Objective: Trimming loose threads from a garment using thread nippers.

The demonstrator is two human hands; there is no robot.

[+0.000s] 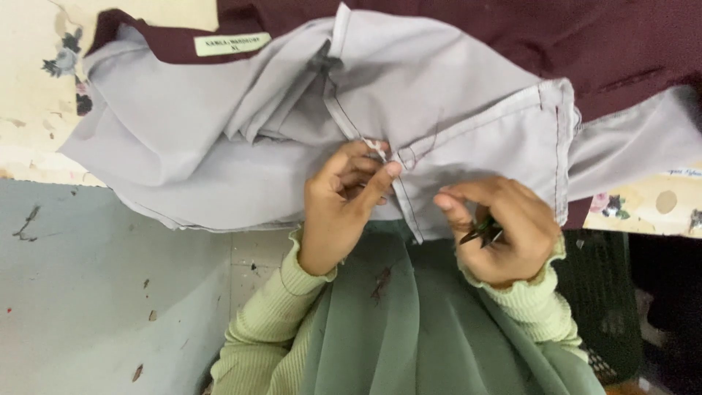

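Right now I am picking loose thread ends off the seam point(380, 157) of a grey garment point(241, 139) that lies spread over the table point(29, 95) and hangs off its near edge towards my lap. My left hand point(344, 208) has thumb and forefinger closed together on a small white tuft of thread point(375, 148), just where the seam meets the folded hem. My right hand point(501, 227) sits to the right of that seam, below the hem, curled shut around a small dark thread snipper point(481, 232), only its tips showing between my fingers.

I judge this to be the trimming step, mid-seam: the tuft is gripped but not yet cut. The next move calls for keeping the thread taut away from the cloth and bringing the snipper tips up to its base without nicking the stitching.

For room: right of the seam the hem corner point(559, 146) with its dark stitching hangs free. Above the seam a maroon cloth point(585, 44) overlaps the grey one. Left of the seam, beyond the grey folds, the floral table covering shows, and below it a grey-blue surface point(102, 292). Beneath the seam my green skirt point(409, 329) fills the space.
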